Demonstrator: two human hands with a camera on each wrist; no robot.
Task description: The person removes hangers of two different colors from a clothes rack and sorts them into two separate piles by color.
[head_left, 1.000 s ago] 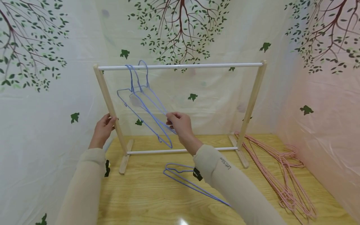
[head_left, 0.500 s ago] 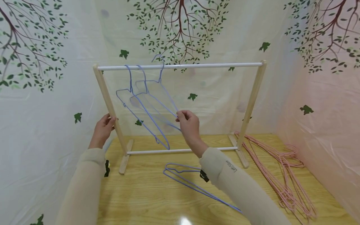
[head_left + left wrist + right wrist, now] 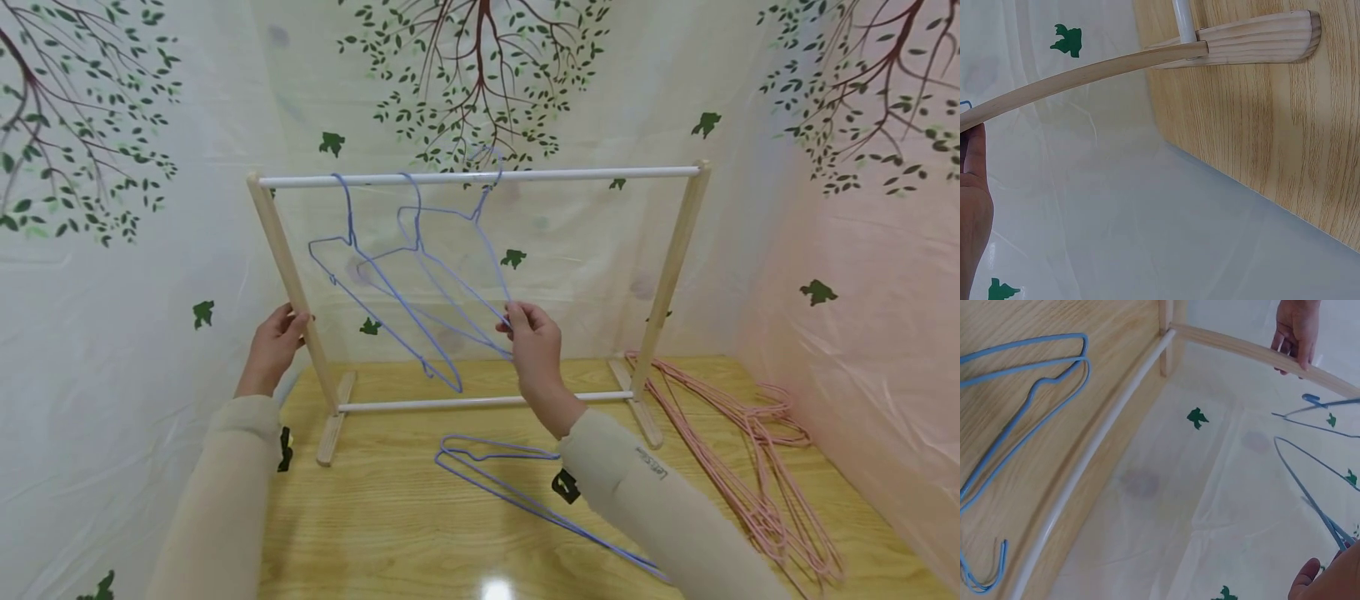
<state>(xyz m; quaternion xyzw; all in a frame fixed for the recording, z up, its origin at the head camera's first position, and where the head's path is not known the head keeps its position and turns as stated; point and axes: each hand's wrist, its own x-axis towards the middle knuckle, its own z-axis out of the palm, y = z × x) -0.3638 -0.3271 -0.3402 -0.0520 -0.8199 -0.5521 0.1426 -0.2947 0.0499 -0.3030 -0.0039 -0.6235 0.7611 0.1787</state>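
My left hand (image 3: 272, 350) holds the left wooden upright (image 3: 288, 258) of a hanger rack, its thumb at the front. On the white rail (image 3: 600, 175) hangs a blue wire hanger (image 3: 350, 218), apart from both hands. My right hand (image 3: 538, 350) pinches the lower right ends of two more blue hangers. Of these, the middle hanger (image 3: 418, 218) has its hook over the rail. The farther hanger (image 3: 482, 206) shows its hook rising above the rail; whether it rests there I cannot tell. In the right wrist view, wire ends meet the fingers of the right hand (image 3: 1335, 578).
Below the right forearm, blue hangers (image 3: 551, 517) lie on the wooden table (image 3: 360, 533). A heap of pink hangers (image 3: 757, 433) lies beside the rack's right foot (image 3: 645, 421). A white lower bar (image 3: 420, 405) joins the feet. Leaf-printed sheeting (image 3: 570, 275) stands behind.
My right hand has moved right with the two hangers, and their hooks have shifted right along the rail. The leftmost hanger has swung slightly. My left hand has stayed on the upright.
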